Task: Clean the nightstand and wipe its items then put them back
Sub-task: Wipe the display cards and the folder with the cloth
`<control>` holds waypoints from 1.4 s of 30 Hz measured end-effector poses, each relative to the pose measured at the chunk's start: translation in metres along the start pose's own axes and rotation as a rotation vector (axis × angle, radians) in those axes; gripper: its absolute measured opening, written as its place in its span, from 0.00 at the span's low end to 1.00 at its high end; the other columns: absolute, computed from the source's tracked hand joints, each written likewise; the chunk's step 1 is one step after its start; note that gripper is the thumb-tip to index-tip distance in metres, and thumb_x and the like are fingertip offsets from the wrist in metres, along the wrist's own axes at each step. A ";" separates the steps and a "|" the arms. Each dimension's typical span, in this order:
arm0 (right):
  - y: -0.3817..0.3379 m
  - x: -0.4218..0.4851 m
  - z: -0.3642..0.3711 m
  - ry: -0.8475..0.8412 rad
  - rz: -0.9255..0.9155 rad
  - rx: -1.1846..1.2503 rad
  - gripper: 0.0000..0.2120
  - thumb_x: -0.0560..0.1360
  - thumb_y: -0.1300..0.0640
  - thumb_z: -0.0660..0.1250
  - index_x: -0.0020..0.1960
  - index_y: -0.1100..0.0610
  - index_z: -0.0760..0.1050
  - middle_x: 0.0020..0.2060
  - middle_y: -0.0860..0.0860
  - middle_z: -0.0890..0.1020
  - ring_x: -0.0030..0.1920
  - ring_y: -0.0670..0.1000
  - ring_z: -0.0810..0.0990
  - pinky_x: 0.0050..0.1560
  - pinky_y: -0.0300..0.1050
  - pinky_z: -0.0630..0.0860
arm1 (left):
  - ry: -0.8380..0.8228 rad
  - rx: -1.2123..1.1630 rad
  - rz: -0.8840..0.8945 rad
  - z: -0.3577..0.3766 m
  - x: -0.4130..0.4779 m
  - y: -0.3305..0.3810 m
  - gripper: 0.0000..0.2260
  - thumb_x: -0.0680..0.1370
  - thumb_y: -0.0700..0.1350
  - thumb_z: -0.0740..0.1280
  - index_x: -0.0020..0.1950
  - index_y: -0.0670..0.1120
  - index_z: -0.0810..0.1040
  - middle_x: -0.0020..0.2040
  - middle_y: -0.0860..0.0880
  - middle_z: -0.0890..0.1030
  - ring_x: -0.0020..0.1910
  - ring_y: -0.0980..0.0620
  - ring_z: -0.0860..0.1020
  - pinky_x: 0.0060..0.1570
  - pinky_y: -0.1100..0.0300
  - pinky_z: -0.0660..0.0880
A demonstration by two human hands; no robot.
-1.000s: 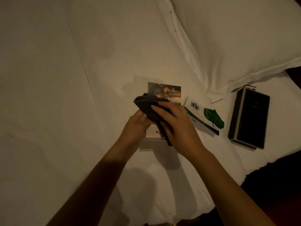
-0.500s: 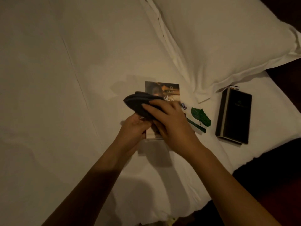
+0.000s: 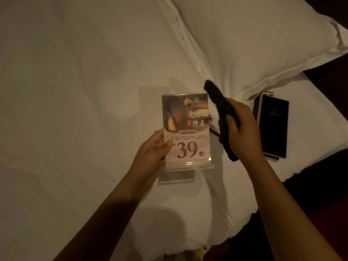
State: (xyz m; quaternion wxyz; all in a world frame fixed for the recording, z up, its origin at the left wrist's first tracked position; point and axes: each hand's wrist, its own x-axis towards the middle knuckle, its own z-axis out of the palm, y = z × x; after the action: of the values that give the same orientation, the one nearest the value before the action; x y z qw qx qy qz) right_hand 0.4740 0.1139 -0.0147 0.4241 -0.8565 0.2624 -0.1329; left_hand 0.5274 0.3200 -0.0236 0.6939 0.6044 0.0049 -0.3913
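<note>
Two hands grip: left (image 3: 150,153) the upright sign holder (image 3: 186,129), right (image 3: 243,132) the lengthwise cloth (image 3: 220,113).

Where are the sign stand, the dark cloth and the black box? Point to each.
sign stand (image 3: 186,129): head view, middle of the printed card.
dark cloth (image 3: 216,97): head view, upper part above the fingers.
black box (image 3: 274,127): head view, centre of its top face.

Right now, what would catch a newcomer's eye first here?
The acrylic sign stand printed with a big "39", held mid-frame over the white bed sheet by the left hand. Beside it, the right hand holds a dark cloth, lifted clear of the stand.
</note>
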 end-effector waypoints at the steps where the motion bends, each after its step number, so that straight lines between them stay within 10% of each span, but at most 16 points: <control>1: 0.002 -0.003 -0.002 0.041 0.069 0.086 0.18 0.78 0.62 0.57 0.66 0.50 0.68 0.59 0.47 0.73 0.57 0.44 0.73 0.64 0.45 0.69 | 0.025 -0.009 0.006 0.001 0.002 0.000 0.13 0.79 0.40 0.60 0.62 0.48 0.75 0.56 0.42 0.82 0.54 0.44 0.82 0.52 0.50 0.80; 14: -0.018 -0.061 0.047 0.280 0.582 0.857 0.16 0.81 0.55 0.54 0.66 0.41 0.65 0.62 0.49 0.76 0.62 0.49 0.75 0.62 0.48 0.74 | 0.130 -0.277 0.099 0.039 0.024 -0.002 0.13 0.80 0.40 0.57 0.64 0.47 0.70 0.57 0.46 0.82 0.55 0.50 0.81 0.48 0.58 0.80; 25: -0.035 -0.059 0.066 0.293 0.531 0.829 0.14 0.81 0.53 0.52 0.62 0.37 0.61 0.61 0.47 0.75 0.61 0.46 0.75 0.61 0.47 0.75 | 0.115 -0.369 0.138 0.042 0.022 -0.003 0.11 0.81 0.42 0.57 0.62 0.51 0.69 0.52 0.50 0.83 0.53 0.52 0.82 0.47 0.58 0.80; 34: -0.037 -0.095 0.081 -0.089 0.413 0.550 0.13 0.79 0.59 0.59 0.60 0.46 0.66 0.52 0.36 0.75 0.49 0.26 0.74 0.48 0.21 0.71 | 0.127 -0.289 0.176 0.031 0.035 0.023 0.09 0.80 0.38 0.56 0.59 0.46 0.68 0.55 0.44 0.80 0.51 0.51 0.82 0.50 0.55 0.81; 42: -0.020 -0.090 0.050 0.010 0.443 0.348 0.17 0.77 0.61 0.61 0.64 0.51 0.71 0.56 0.47 0.78 0.58 0.50 0.77 0.63 0.58 0.73 | 0.327 -0.069 -0.046 -0.026 0.050 0.002 0.12 0.79 0.37 0.58 0.50 0.53 0.74 0.47 0.51 0.83 0.39 0.57 0.84 0.35 0.62 0.80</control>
State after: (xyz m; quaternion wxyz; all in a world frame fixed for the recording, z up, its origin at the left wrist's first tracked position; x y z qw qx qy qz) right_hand 0.4284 0.2072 -0.0297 0.5824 -0.6918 0.4184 -0.0842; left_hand 0.5749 0.3146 -0.0530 0.6952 0.6354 0.1448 -0.3032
